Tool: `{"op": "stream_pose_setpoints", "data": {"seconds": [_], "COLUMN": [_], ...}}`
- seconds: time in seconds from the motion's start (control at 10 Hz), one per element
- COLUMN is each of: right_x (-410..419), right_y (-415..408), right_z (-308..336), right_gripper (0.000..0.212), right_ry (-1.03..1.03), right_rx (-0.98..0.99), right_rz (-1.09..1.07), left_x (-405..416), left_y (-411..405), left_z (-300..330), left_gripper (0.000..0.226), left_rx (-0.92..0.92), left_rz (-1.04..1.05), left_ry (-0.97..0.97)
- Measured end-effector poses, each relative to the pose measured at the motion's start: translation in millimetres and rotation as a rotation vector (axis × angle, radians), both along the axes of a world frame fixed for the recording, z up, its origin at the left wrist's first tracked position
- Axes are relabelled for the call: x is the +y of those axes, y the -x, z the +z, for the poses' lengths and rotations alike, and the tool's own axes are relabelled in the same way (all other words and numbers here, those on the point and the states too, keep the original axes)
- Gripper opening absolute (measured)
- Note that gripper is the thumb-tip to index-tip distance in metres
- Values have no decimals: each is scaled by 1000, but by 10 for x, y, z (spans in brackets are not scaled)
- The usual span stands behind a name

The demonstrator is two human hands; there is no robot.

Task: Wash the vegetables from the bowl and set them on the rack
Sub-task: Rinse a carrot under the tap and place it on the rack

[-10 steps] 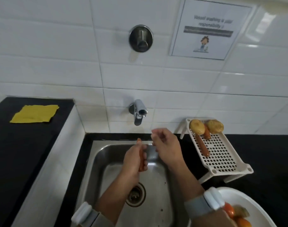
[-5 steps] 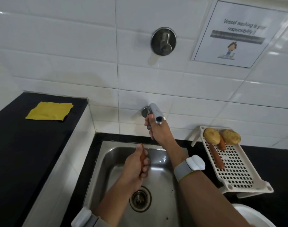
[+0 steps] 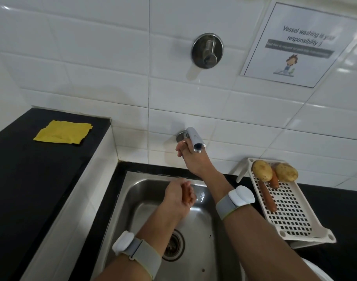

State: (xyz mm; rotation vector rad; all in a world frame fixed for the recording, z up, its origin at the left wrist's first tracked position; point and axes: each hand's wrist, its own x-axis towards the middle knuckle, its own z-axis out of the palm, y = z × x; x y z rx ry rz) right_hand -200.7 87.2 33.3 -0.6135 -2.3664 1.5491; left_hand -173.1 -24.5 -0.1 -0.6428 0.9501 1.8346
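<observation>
One carrot (image 3: 187, 192) half-hidden in left hand (image 3: 178, 196)

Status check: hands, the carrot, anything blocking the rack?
Left hand grips orange carrot over steel sink. Right hand on wall tap. White slotted rack holds two potatoes, two carrots; lower part free.
</observation>
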Motion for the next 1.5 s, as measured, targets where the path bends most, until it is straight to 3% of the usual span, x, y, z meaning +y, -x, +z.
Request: {"op": "stream_pose_setpoints", "data": {"seconds": [0.2,0.3,0.4,0.5,0.6,0.7,0.8,0.9,1.1,1.2,1.3,1.4,1.5], "right_x": [-29,-17,-55,-210,-401,-614,-708,-713,-482,-437,-402,-444,-532], "right_y": [-26,-65,-185,-381,-597,-790,-804,-762,-830,-802,-775,-742,-770], "right_z": [53,75,93,-24,-258,-389,-472,-553,-525,-513,-471,-523,-579], "right_gripper": [20,18,23,24,32,31,37,44,22,25,51,58,42], "right_ry": [-38,70,32,-63,-40,215,513,522,202,-20,-119,-65,115], "right_rx": [43,47,-28,137,95,-22,-59,-118,-149,-218,-306,-323,-287], "right_rz": [47,102,92,-195,-408,-404,-368,-376,-242,-237,-272,-166,-7], "left_x": [100,111,127,123,141,142,98,60,-38,-108,-156,-166,-160], "left_y": [27,22,-18,-51,-76,-83,-187,-114,-14,-33,-52,-88,-70], "left_z": [80,89,68,13,-6,16,121,212,92,52,9,-28,-38], "left_gripper": [18,18,19,26,31,62,68,58,37,34,28,27,29], "left_rx": [38,68,114,203,277,394,405,406,241,258,242,228,204], "left_rz": [-3,-36,-76,-91,-87,-80,-63,-30,28,4,-10,28,72], "left_ry": [0,65,85,99,82,154,249,321,173,149,139,156,202]}}
